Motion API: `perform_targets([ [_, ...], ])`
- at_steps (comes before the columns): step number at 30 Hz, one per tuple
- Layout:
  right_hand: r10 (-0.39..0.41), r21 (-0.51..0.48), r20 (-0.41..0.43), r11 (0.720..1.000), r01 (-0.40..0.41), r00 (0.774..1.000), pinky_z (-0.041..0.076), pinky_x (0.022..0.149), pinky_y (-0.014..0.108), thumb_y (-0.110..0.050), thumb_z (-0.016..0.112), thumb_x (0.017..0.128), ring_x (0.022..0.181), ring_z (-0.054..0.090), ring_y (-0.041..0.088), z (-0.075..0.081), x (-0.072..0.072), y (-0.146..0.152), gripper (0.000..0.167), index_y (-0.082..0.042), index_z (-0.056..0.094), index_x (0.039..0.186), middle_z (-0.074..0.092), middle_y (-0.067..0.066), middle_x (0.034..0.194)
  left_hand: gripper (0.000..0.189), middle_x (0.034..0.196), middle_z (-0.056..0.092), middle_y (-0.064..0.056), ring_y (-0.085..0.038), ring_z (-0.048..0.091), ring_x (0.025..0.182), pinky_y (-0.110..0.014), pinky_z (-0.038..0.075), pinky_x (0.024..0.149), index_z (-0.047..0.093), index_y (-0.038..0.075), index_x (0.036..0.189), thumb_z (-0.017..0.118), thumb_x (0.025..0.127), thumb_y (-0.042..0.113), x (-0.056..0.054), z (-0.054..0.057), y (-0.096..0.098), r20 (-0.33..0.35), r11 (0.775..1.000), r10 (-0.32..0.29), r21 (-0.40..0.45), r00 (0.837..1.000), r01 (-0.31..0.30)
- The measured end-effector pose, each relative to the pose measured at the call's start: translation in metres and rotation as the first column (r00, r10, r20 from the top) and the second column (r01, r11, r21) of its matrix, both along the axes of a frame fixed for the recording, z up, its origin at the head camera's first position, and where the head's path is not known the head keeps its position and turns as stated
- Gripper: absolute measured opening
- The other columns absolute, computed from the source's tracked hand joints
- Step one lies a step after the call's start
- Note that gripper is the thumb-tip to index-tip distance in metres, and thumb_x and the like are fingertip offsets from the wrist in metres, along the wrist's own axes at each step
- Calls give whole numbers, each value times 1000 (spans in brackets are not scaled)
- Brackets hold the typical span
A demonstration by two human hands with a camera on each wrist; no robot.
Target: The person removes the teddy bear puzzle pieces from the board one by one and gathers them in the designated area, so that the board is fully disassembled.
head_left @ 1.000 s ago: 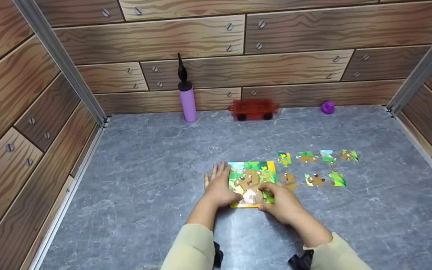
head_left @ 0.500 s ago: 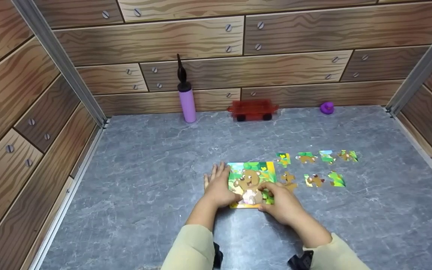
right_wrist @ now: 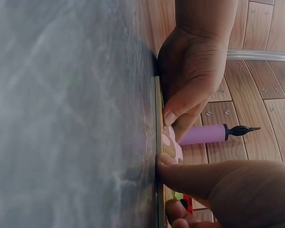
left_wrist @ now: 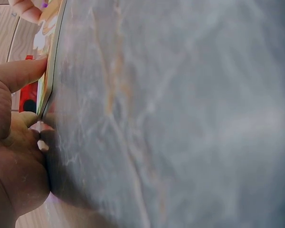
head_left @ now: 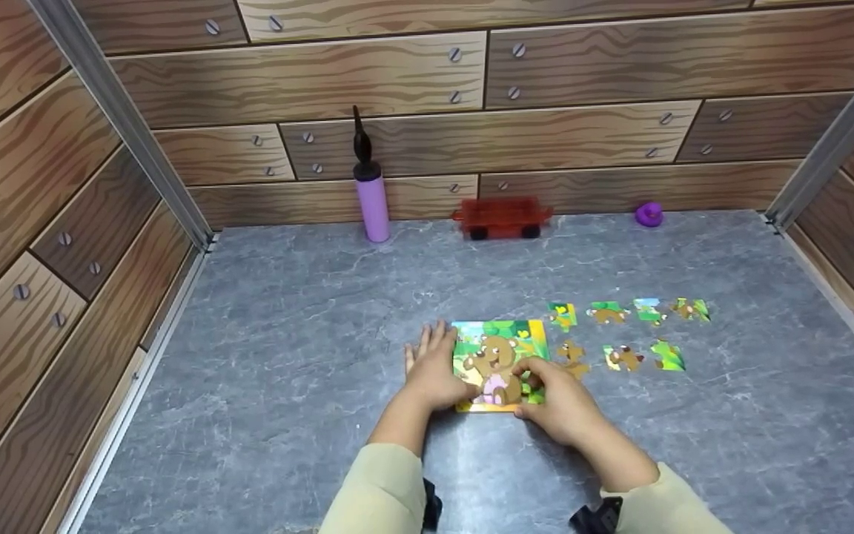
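A square bear jigsaw puzzle [head_left: 494, 328] lies on the grey tabletop. My left hand [head_left: 431, 374] rests along its left edge, fingers spread, thumb on the picture. At the lower right, my right hand [head_left: 564, 404] bends thumb and index finger around a pink-and-brown puzzle piece [head_left: 500, 389]. In the right wrist view this puzzle piece [right_wrist: 172, 142] tilts up from the board, between the two thumbs. The right fingers partly hide its grip. Green pieces [head_left: 532, 391] show beneath the right hand.
Several loose puzzle pieces [head_left: 608, 311] lie in two rows to the right. Along the back wall stand a purple hand pump [head_left: 373, 208], a red toy wagon [head_left: 505, 216] and a purple rubber duck [head_left: 649, 214]. Wood-patterned walls enclose the table.
The puzzle piece by my right fingers has changed from a whitish glare to pink, showing a slight change of tilt. Both hands stay nearly in place.
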State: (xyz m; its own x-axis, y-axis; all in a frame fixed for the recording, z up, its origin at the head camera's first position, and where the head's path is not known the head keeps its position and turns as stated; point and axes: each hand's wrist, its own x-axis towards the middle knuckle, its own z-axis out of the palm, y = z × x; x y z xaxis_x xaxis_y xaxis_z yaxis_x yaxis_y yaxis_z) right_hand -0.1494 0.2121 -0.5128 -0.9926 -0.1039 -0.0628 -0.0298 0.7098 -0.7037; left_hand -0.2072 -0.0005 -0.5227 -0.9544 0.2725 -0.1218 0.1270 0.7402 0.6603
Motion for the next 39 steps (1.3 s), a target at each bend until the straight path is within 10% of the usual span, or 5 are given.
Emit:
perform_targets([
  [26, -13, -107, 55, 994, 19, 998, 47, 69, 35, 5, 80, 87, 78, 54, 20, 2, -2, 1, 42, -3, 66, 126, 62, 6, 96, 108, 176, 19, -15, -36, 6, 163, -64, -4, 127, 37, 7, 165, 90, 74, 34, -1, -2, -1, 0, 1000, -1, -9, 1000, 1],
  [39, 23, -164, -52, 986, -31, 998, 51, 71, 29, 6, 72, 93, 85, 57, 20, 7, -1, 34, 44, 1, 62, 137, 65, 10, 105, 110, 176, 16, -13, -34, 4, 163, -62, -6, 127, 35, 7, 165, 91, 74, 33, 1, 0, -1, 17, 1000, -2, 7, 1000, 2],
])
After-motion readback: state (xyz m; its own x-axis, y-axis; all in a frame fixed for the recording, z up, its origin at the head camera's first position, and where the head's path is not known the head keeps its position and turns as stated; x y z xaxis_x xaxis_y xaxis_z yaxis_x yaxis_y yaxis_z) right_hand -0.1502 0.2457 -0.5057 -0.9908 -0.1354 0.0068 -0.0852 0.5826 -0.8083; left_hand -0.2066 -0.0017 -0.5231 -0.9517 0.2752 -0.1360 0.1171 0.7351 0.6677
